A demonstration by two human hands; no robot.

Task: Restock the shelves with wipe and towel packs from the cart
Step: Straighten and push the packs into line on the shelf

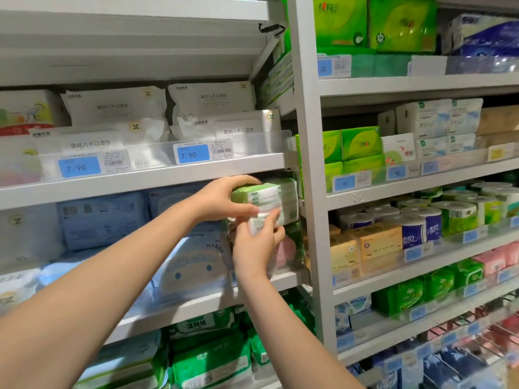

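Observation:
A green and white wipe pack (276,197) sits at the right end of the middle shelf (196,304), on top of other packs. My left hand (224,197) grips its left end, thumb on top and fingers curled underneath. My right hand (257,245) reaches up from below, and its fingers hold the pack's lower front edge. Both forearms stretch in from the lower left. Under the pack I see a pink pack (286,251) and a green one (295,234), partly hidden by my right hand.
Blue wipe packs (104,223) fill the same shelf to the left. White packs (118,113) sit on the shelf above behind 7.90 price tags (79,167). A grey upright post (311,192) stands just right of the pack. Tissue boxes and rolls (407,223) fill the right bay.

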